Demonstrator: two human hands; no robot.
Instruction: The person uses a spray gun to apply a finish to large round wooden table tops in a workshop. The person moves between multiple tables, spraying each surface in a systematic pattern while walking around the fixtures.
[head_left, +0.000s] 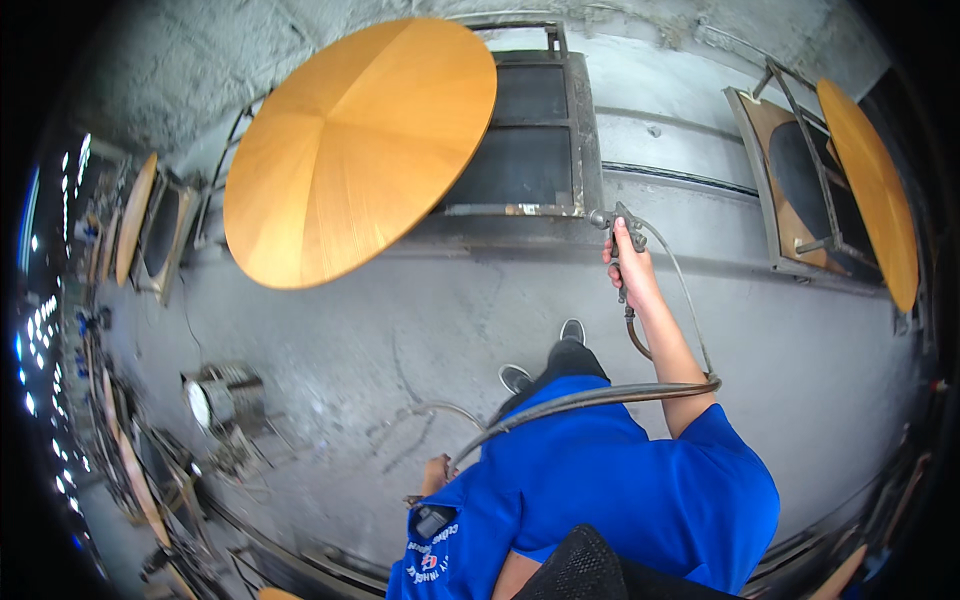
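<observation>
My right hand [630, 262] is closed round the grip of a metal spray gun [622, 228], held out ahead with its nozzle turned left. A thin hose and a thicker brown one come off the gun. Dark hoses [590, 395] cross over my right forearm and run down to the left across my body. At their lower end is my left hand [436, 474], low at my side, with its fingers curled at the hoses and partly hidden. Left of the gun, a large round wooden tabletop [360, 150] with an orange-brown finish stands tilted before a dark metal frame [585, 130].
At the right, another round wooden panel [870, 195] leans by a metal frame rack [775, 180]. A smaller panel [136, 220] stands far left. A metal drum-like lamp or machine [225, 395] sits on the grey floor [330, 330], with a hose loop lying near my feet.
</observation>
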